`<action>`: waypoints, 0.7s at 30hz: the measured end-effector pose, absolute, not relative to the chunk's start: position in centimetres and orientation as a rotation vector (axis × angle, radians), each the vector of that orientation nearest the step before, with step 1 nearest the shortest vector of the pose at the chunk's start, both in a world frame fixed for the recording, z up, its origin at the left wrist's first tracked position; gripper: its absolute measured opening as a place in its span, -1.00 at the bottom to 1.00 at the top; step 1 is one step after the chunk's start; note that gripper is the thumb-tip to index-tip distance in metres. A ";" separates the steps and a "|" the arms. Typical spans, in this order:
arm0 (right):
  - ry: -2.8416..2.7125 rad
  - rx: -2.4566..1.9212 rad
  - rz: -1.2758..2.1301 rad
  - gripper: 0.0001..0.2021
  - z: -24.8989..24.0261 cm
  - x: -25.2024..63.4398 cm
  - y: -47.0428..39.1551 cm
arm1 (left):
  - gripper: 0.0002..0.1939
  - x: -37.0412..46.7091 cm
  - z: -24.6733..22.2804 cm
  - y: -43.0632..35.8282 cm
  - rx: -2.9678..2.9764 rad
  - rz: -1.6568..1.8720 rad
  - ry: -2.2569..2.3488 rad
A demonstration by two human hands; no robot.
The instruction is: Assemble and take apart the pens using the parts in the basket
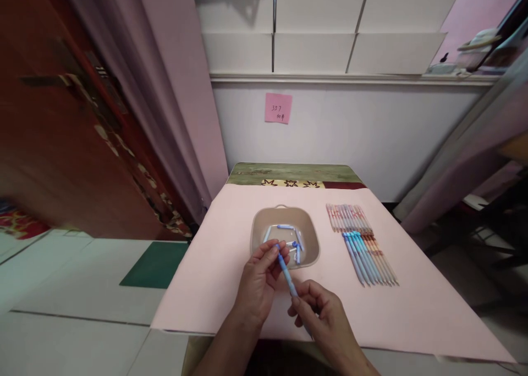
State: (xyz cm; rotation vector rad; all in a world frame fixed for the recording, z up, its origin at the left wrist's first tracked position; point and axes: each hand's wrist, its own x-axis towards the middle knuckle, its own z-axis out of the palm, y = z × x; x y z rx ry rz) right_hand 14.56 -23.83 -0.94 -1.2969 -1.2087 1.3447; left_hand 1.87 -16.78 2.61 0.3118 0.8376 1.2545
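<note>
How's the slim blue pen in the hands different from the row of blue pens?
The slim blue pen is held between the left hand and right hand; the row of blue pens lies on the pink table covering. The pen is single; the row has several side by side. Both are blue.

Left hand (259,277) pinches ahead of right hand (320,313), fingers (315,291) curled.
</note>
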 end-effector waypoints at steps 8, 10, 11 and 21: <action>-1.208 -1.313 1.392 -0.64 -1.1 14.1 -24.0 | -0.75 1.3 2.0 -17.4 0.376 1.342 0.890; -1.212 -1.299 1.399 -0.63 -1.2 13.9 -23.9 | -0.75 1.2 1.9 -17.6 0.369 1.352 0.903; -1.214 -1.294 1.402 -0.64 -1.3 13.9 -23.9 | -0.74 1.1 1.8 -17.6 0.367 1.353 0.908; -1.221 -1.265 1.382 -0.65 -1.5 13.7 -23.5 | -0.68 1.6 1.4 -17.9 0.450 1.351 0.992</action>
